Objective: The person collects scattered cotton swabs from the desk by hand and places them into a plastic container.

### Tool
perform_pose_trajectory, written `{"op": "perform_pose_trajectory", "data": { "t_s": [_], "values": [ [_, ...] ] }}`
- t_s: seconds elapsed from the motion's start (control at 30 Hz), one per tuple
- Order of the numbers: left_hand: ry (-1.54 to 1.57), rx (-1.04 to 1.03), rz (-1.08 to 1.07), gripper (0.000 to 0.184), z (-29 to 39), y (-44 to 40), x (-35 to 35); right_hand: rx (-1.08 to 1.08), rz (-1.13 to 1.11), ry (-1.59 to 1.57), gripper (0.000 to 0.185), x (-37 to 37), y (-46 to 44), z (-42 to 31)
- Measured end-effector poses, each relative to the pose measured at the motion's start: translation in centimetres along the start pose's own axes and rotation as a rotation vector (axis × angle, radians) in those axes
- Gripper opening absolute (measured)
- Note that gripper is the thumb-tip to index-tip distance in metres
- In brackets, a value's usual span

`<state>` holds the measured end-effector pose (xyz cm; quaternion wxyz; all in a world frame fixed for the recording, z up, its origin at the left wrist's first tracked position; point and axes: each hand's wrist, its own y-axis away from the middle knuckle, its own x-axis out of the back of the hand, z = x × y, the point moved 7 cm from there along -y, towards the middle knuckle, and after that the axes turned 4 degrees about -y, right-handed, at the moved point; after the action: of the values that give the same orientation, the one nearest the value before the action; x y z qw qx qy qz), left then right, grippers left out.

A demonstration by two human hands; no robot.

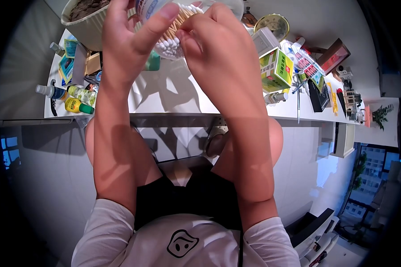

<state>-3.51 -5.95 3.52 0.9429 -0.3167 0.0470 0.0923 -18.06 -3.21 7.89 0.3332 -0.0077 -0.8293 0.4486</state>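
High up in the head view, my left hand [124, 38] is wrapped round a clear round tub with a printed label [146, 8]. The tub is tilted, and its mouth shows many cotton swabs [168, 44] with white tips and pale wooden sticks. My right hand [211, 38] is closed in a pinch at the swabs, thumb and forefinger against the sticks. How many sticks those fingers hold is hidden. Behind my right hand the edge of a translucent round piece [239, 8] shows; I cannot tell whether it is a lid.
A white table [158, 95] spans the view. At left stand a ribbed planter [87, 29], a yellow bottle with a green cap [78, 106] and a spray bottle [51, 91]. At right are a green box [277, 70], a gold-rimmed dial [272, 27] and a black tray [318, 95].
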Motion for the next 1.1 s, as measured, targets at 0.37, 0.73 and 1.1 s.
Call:
{"op": "perform_pose_trajectory", "data": {
  "t_s": [0.37, 0.73, 1.1],
  "values": [
    [0.002, 0.002, -0.023, 0.082, 0.1, -0.1, -0.4, 0.064, -0.007, 0.044, 0.007, -0.4, 0.0, -0.2],
    [-0.033, 0.016, 0.008, 0.079, 1.0, -0.1, -0.5, -0.155, -0.233, 0.387, 0.012, 0.0, -0.3, 0.4],
    [-0.083, -0.019, 0.004, 0.078, 1.1, -0.2, -0.3, -0.084, -0.106, 0.078, 0.009, -0.2, -0.3, 0.0]
  ]
}}
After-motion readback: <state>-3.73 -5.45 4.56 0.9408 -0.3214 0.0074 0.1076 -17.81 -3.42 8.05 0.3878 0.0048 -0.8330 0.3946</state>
